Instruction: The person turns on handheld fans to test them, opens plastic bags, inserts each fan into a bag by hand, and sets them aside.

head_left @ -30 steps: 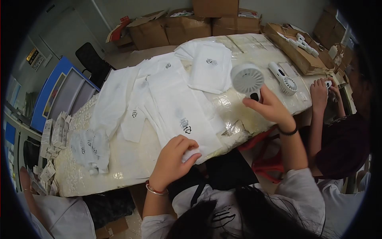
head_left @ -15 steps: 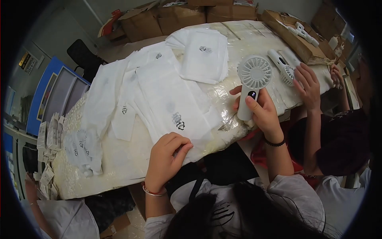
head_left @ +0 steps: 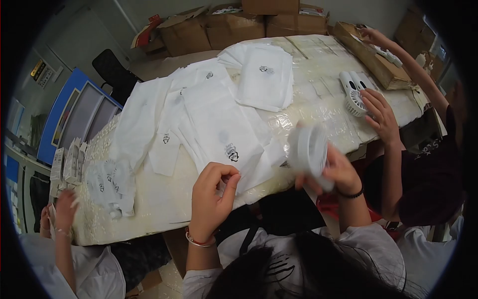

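The fingers of the right hand (head_left: 343, 172) are wrapped around a white handheld fan (head_left: 308, 149), which is motion-blurred and raised over the near edge of the work surface. The fingers of the left hand (head_left: 214, 197) are drawn together, thumb near forefinger, at the near edge of a printed pouch; whether they pinch it, I cannot tell.

Largest is the table (head_left: 154, 202), its pale top covered in clear plastic film. Behind it stands a row of cardboard boxes (head_left: 234, 32). A blue-edged rack (head_left: 62, 114) leans at the far left, near a black chair (head_left: 112, 70). At the far right corner a long, shallow carton (head_left: 368, 60) holds white items, and a co-worker's hand (head_left: 376, 37) reaches into it.

Next in size come the white pouches (head_left: 221, 119), spread flat and overlapping in front of the left hand, with a neater stack (head_left: 266, 77) beyond them. Frosted packets (head_left: 112, 182), fan shapes showing through, lie near the left end. Two more fans (head_left: 354, 103) rest side by side at the right, another co-worker hand (head_left: 382, 117) touching or just beside them. Smallest are the little white boxes (head_left: 72, 162) grouped at the left edge, with a blurred hand (head_left: 65, 209) just below.
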`<move>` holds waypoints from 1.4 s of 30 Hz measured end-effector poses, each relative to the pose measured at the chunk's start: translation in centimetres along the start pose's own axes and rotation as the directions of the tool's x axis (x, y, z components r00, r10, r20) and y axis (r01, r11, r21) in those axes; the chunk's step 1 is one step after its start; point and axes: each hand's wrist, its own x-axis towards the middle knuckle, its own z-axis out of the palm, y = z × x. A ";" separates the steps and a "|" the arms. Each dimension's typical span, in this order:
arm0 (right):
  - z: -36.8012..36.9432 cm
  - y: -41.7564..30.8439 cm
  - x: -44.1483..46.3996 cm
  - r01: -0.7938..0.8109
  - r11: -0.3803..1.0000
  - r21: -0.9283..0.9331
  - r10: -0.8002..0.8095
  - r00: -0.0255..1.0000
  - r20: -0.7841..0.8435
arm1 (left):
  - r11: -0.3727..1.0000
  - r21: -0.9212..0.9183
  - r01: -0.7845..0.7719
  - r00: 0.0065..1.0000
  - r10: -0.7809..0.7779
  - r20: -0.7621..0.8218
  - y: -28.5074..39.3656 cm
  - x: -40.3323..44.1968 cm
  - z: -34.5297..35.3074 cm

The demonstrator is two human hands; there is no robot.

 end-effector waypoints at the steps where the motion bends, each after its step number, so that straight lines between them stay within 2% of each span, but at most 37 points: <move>1: 1.7 -0.6 -0.3 -0.062 0.998 0.023 0.060 0.992 0.107 | 1.000 0.006 -0.017 0.999 0.017 -0.037 0.2 -0.1 0.1; 3: 2.0 0.6 -0.6 -0.237 0.970 0.045 0.208 0.917 0.342 | 0.999 -0.011 -0.037 0.999 0.037 -0.010 0.9 0.0 0.5; 4: 2.3 1.4 -0.5 -0.240 0.970 0.048 0.210 0.918 0.338 | 0.998 -0.029 -0.064 0.998 0.064 0.020 1.2 0.0 0.7; 6: 3.2 2.7 0.1 -0.400 0.874 0.276 0.273 0.874 0.403 | 0.991 -0.086 -0.104 0.993 0.109 0.048 1.6 -0.2 1.0; 7: 3.5 2.9 0.2 -0.395 0.877 0.274 0.270 0.876 0.400 | 0.980 -0.140 -0.143 0.986 0.154 0.068 1.7 -0.2 1.0; 9: 3.9 3.2 0.4 -0.425 0.848 0.317 0.319 0.886 0.335 | 0.983 -0.137 -0.118 0.991 0.126 0.048 1.3 -0.8 0.7; 11: 3.1 4.1 0.3 -0.421 0.853 0.307 0.283 0.869 0.406 | 0.946 -0.323 -0.027 1.000 0.026 -0.005 0.4 -1.5 0.3; 12: 3.3 3.9 0.1 -0.395 0.889 0.233 0.316 0.896 0.313 | 0.947 -0.321 -0.025 1.000 0.025 -0.004 0.5 -1.8 0.2; 13: 3.6 3.8 0.0 -0.374 0.914 0.153 0.339 0.916 0.215 | 0.957 -0.264 -0.117 0.993 0.119 -0.008 0.7 -2.0 0.1; 14: 3.8 3.8 -0.1 -0.377 0.914 0.153 0.341 0.915 0.216 | 0.956 -0.208 -0.208 0.977 0.211 -0.009 0.8 -2.1 0.0; 15: 4.2 3.8 -0.1 -0.310 0.921 0.237 0.281 0.948 0.150 | 0.956 -0.209 -0.205 0.978 0.208 -0.009 0.9 -2.2 0.3; 16: 4.6 3.9 -0.1 -0.234 0.920 0.313 0.221 0.972 0.078 | 0.953 -0.077 -0.292 0.957 0.290 -0.026 1.1 -2.2 0.8; 17: 5.1 3.9 -0.1 -0.233 0.921 0.311 0.220 0.972 0.077 | 0.926 0.059 -0.372 0.927 0.375 -0.032 1.2 -2.1 1.4; 19: 6.5 4.3 -0.1 -0.206 0.858 0.471 0.262 0.964 -0.056 | 0.902 0.114 -0.416 0.907 0.421 -0.018 1.4 -2.4 2.5; 20: 7.0 5.3 -0.4 -0.160 0.939 0.304 0.207 0.970 -0.131 | 0.869 0.219 -0.444 0.886 0.462 -0.034 1.5 -2.7 3.1; 21: 7.1 5.3 -0.6 -0.158 0.940 0.304 0.205 0.970 -0.132 | 0.826 0.323 -0.463 0.863 0.503 -0.048 1.7 -3.0 3.5; 22: 7.1 5.3 -0.6 -0.077 0.984 -0.160 0.051 0.985 -0.165 | 0.810 0.379 -0.447 0.856 0.511 -0.084 1.7 -3.2 3.6; 23: 7.0 5.4 -0.6 -0.022 0.925 -0.378 -0.024 0.993 -0.115 | 0.808 0.380 -0.451 0.853 0.515 -0.082 1.9 -3.0 3.6; 25: 6.7 5.7 -0.5 0.104 0.654 -0.749 -0.171 0.985 -0.013 | 0.787 0.471 -0.399 0.845 0.515 -0.144 2.6 -2.7 3.7; 26: 6.6 5.6 -0.4 0.050 0.748 -0.662 -0.123 0.990 -0.064 | 0.787 0.470 -0.400 0.845 0.515 -0.142 2.8 -2.8 3.9; 27: 6.5 5.4 -0.3 -0.002 0.827 -0.562 -0.070 0.992 -0.107 | 0.794 0.417 -0.443 0.855 0.514 -0.070 3.0 -2.8 4.1; 28: 6.6 5.1 0.4 -0.028 0.949 -0.315 -0.042 0.976 -0.213 | 0.799 0.360 -0.481 0.857 0.515 0.002 3.1 -2.9 4.4; 29: 6.6 4.7 1.0 -0.001 0.999 -0.044 -0.013 0.949 -0.315 | 0.798 0.362 -0.481 0.856 0.516 0.000 3.2 -3.0 4.9; 31: 6.1 3.9 0.9 0.053 0.998 0.039 -0.036 0.936 -0.350 | 0.782 0.251 -0.570 0.821 0.555 0.134 2.8 -3.2 5.8; 32: 5.9 4.0 0.7 0.055 0.998 0.038 -0.038 0.936 -0.349 | 0.830 0.181 -0.527 0.850 0.513 0.123 2.4 -3.1 5.9; 33: 5.8 4.3 0.3 0.051 0.993 -0.104 -0.075 0.968 -0.239 | 0.828 0.181 -0.530 0.848 0.516 0.123 2.7 -3.0 6.0; 34: 5.8 4.4 0.0 0.060 0.969 -0.241 -0.093 0.988 -0.124 | 0.873 0.189 -0.450 0.891 0.453 0.029 3.1 -3.0 6.2; 35: 5.8 4.2 -0.1 0.057 0.969 -0.239 -0.090 0.988 -0.128 | 0.913 0.188 -0.363 0.923 0.380 -0.064 3.4 -3.2 6.2; 37: 5.7 2.7 0.2 0.241 0.772 -0.589 -0.121 0.964 0.237 | 0.893 0.186 -0.410 0.903 0.426 -0.055 3.1 -3.3 5.4; 38: 4.9 0.9 -0.2 0.057 0.774 -0.631 0.098 0.973 0.207 | 0.869 0.186 -0.458 0.880 0.473 -0.048 2.7 -3.4 4.7; 39: 4.2 -0.1 0.2 0.244 0.733 -0.635 -0.104 0.963 0.250 | 0.870 0.192 -0.454 0.881 0.470 -0.050 2.2 -3.5 3.8; 40: 2.9 -1.3 0.2 0.208 0.619 -0.757 -0.204 0.974 0.101 | 0.887 0.200 -0.416 0.890 0.443 -0.111 1.6 -3.8 2.7; 41: 2.1 -3.0 0.5 0.056 0.513 -0.856 -0.353 0.923 -0.152 | 0.903 0.204 -0.378 0.895 0.413 -0.170 1.0 -4.1 1.6; 42: -0.7 -4.7 1.6 0.041 0.178 -0.983 -0.619 0.782 -0.080 | 0.905 0.251 -0.345 0.892 0.399 -0.213 0.4 -4.5 0.5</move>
